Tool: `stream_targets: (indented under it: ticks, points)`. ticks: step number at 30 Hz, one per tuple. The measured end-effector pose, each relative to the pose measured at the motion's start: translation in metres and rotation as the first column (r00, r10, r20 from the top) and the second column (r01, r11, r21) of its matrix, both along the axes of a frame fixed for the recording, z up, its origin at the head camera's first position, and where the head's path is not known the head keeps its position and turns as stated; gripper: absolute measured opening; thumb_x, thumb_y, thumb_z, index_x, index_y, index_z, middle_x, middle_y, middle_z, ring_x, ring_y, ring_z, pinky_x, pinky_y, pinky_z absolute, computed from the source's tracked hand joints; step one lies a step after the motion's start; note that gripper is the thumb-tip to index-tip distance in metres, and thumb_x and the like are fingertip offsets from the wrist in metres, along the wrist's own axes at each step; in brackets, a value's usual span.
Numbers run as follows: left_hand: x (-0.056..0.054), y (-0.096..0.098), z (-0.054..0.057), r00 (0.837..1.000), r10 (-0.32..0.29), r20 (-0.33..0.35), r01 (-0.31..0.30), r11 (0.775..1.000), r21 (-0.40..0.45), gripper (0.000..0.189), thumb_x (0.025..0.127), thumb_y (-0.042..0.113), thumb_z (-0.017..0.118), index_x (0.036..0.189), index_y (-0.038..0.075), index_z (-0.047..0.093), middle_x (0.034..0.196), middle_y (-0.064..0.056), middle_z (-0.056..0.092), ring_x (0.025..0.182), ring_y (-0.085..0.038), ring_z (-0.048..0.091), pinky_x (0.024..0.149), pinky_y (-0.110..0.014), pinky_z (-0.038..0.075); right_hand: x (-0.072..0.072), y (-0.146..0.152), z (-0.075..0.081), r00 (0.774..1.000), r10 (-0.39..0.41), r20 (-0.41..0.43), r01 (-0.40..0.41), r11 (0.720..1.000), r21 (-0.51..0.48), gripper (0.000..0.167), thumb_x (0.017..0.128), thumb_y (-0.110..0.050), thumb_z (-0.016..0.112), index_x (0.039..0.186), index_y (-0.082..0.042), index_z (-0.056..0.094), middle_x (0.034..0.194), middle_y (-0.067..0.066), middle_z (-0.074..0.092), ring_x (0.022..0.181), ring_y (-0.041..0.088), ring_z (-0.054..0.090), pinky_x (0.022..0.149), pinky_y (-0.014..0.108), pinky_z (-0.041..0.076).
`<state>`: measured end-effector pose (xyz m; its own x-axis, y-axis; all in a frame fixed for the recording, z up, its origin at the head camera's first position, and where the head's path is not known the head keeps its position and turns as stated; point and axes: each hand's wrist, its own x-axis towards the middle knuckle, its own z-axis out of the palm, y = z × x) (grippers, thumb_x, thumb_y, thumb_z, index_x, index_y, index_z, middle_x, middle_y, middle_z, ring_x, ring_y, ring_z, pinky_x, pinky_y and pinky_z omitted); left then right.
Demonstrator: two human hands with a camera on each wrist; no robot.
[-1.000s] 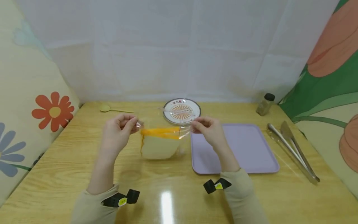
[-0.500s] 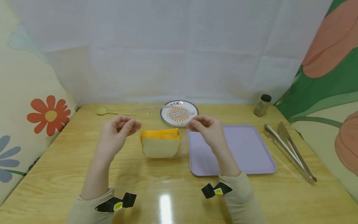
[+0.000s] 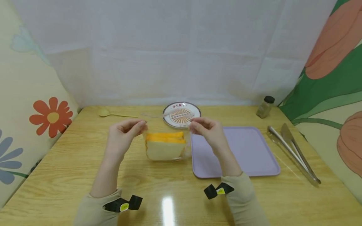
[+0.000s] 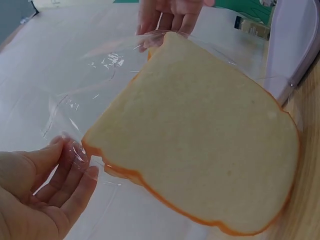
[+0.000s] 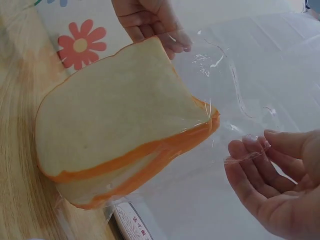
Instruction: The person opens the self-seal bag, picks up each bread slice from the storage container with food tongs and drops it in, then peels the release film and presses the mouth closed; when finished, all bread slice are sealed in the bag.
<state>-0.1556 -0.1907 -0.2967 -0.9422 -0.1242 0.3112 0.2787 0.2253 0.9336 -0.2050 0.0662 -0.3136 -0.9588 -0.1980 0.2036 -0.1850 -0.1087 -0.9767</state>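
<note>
Two toast slices (image 3: 165,151) with orange crusts stand side by side inside a clear plastic bag (image 4: 112,61), low over the wooden table. The left hand (image 3: 124,134) pinches the bag's upper left edge between thumb and fingers; the left wrist view shows the crumpled film in that left hand (image 4: 47,187). At the opposite upper corner, the right hand (image 3: 208,132) pinches the film, level with the left. In the right wrist view the bag's film spreads up past the slices (image 5: 115,110), between both hands. Both palms are turned inward.
A lilac tray (image 3: 249,150) lies under and beside the right forearm. Behind the bag sits a patterned plate (image 3: 169,117), with a gold spoon (image 3: 113,114) to its left. Far right are a black-lidded jar (image 3: 266,107) and metal tongs (image 3: 294,153).
The left hand has come slightly inward, toward the right hand. The bag's mouth is less stretched than one second ago, and the toast slices have shifted a little. Both hands keep their pinch.
</note>
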Motion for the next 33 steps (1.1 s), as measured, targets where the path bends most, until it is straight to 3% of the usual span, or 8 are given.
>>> stream_targets:
  ticks: [4,9,12,15,17,20,25,33]
  points:
    - [-0.001,0.001,0.0,0.997,-0.005,-0.074,0.011,0.997,0.077,0.018,0.09,0.015,0.062,0.096,-0.001,0.07,0.079,0.015,0.072,0.077,-0.002,0.069,0.077,-0.017,0.057,0.0,-0.002,0.0,1.0,0.004,-0.021,-0.005,0.999,-0.04,0.022,0.09,-0.003,0.06,0.105,0.014,0.061,0.076,-0.01,0.07,0.072,0.007,0.066,0.077,0.024,0.058]
    - [-0.002,0.001,0.003,0.982,0.077,-0.174,-0.04,0.978,0.205,0.019,0.088,0.007,0.063,0.093,-0.011,0.067,0.076,0.008,0.073,0.071,-0.006,0.07,0.072,-0.021,0.058,0.0,-0.001,0.003,0.995,-0.06,-0.077,0.047,0.986,-0.158,0.012,0.091,0.0,0.058,0.096,0.008,0.065,0.073,-0.007,0.072,0.069,0.009,0.067,0.074,0.027,0.06]
    - [-0.002,-0.003,0.004,0.989,0.056,-0.135,-0.033,0.985,0.171,0.019,0.089,0.01,0.063,0.094,-0.008,0.068,0.076,0.009,0.073,0.071,-0.005,0.07,0.069,-0.02,0.058,-0.002,0.001,0.002,0.998,-0.051,-0.041,0.045,0.991,-0.127,0.016,0.09,0.0,0.059,0.099,0.013,0.063,0.071,-0.006,0.072,0.066,0.009,0.067,0.07,0.027,0.06]
    - [-0.001,-0.007,0.002,0.998,-0.015,-0.063,0.023,0.992,0.12,0.017,0.09,0.015,0.063,0.094,0.0,0.069,0.078,0.012,0.073,0.073,-0.003,0.07,0.069,-0.02,0.058,-0.003,0.005,0.0,1.0,-0.011,0.006,0.011,0.998,-0.055,0.024,0.091,-0.003,0.06,0.104,0.018,0.059,0.074,-0.001,0.073,0.067,0.01,0.068,0.071,0.029,0.06]
    - [-0.001,-0.009,0.001,0.998,-0.057,-0.034,0.061,0.99,0.13,0.013,0.091,0.016,0.062,0.094,0.006,0.07,0.079,0.011,0.073,0.075,-0.004,0.07,0.07,-0.02,0.058,-0.003,0.007,0.0,0.999,0.012,0.034,-0.011,1.0,-0.026,0.026,0.091,-0.003,0.06,0.106,0.018,0.058,0.075,-0.001,0.072,0.069,0.01,0.069,0.073,0.03,0.06]
    - [0.0,-0.009,0.002,0.997,-0.066,-0.043,0.072,0.985,0.158,0.01,0.09,0.015,0.063,0.093,0.012,0.072,0.079,0.011,0.073,0.075,-0.003,0.07,0.071,-0.019,0.058,-0.002,0.008,0.002,0.999,0.028,0.041,-0.027,1.0,-0.01,0.026,0.092,-0.005,0.059,0.107,0.016,0.059,0.075,-0.004,0.072,0.071,0.01,0.069,0.075,0.031,0.06]
    - [0.001,-0.01,0.004,0.997,-0.047,-0.067,0.06,0.976,0.207,0.014,0.088,0.012,0.064,0.097,0.004,0.072,0.079,0.009,0.073,0.075,-0.005,0.07,0.071,-0.02,0.058,-0.001,0.01,0.005,0.999,0.019,0.038,-0.018,1.0,-0.018,0.021,0.092,-0.005,0.058,0.105,0.012,0.061,0.074,-0.005,0.072,0.071,0.01,0.069,0.076,0.031,0.06]
    - [0.0,-0.016,0.001,0.984,-0.176,0.017,0.166,0.957,0.239,0.015,0.09,0.012,0.062,0.095,0.021,0.073,0.083,0.007,0.074,0.079,-0.005,0.07,0.074,-0.022,0.058,-0.003,0.008,0.003,0.999,-0.002,0.039,0.002,1.0,0.019,0.024,0.091,-0.006,0.06,0.105,0.014,0.061,0.073,-0.006,0.071,0.07,0.01,0.069,0.075,0.031,0.06]
